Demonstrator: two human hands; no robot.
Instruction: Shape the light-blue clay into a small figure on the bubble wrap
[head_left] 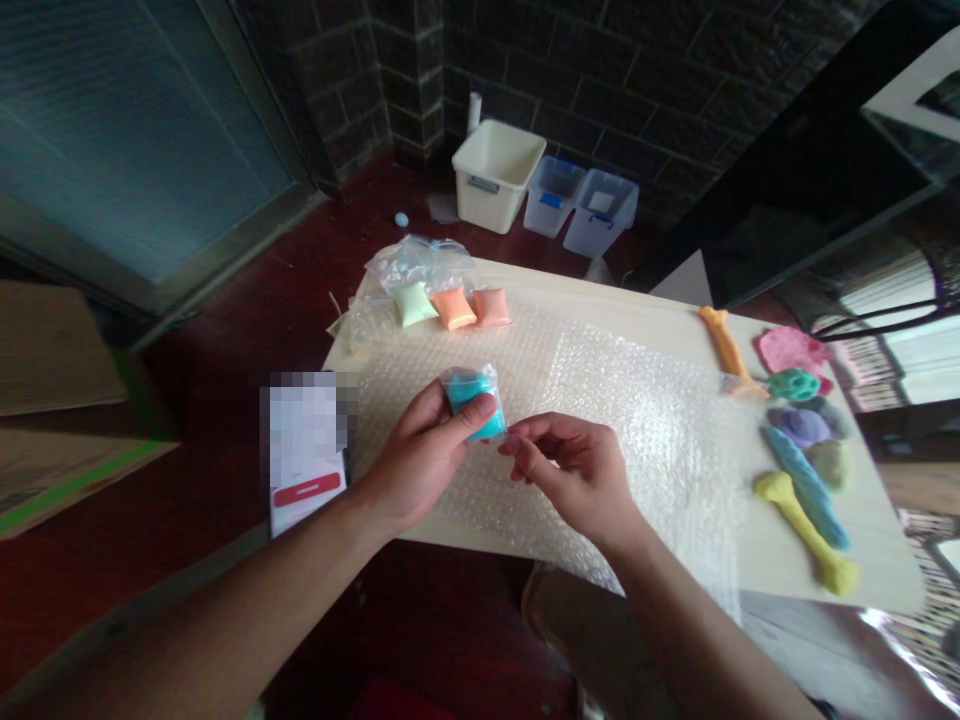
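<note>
My left hand (424, 450) grips a small clear packet of bright blue modelling clay (486, 427), its thumb pressed over the front. At the packet's lower right corner, my right hand (574, 465) pinches the edge of the clear wrapper between thumb and forefinger. Both hands are above bubble wrap (630, 430) spread on the pale table. Beyond them lie a light green clay packet (413, 304), an orange one (454, 309) and a peach one (492, 307), side by side.
Crumpled clear bags (420, 262) lie at the table's back left. Several shaped clay pieces, among them a yellow bone shape (806, 530) and a blue roll (806, 485), rest at the right end. A white bin (495, 205) and two clear tubs (600, 225) stand on the floor behind.
</note>
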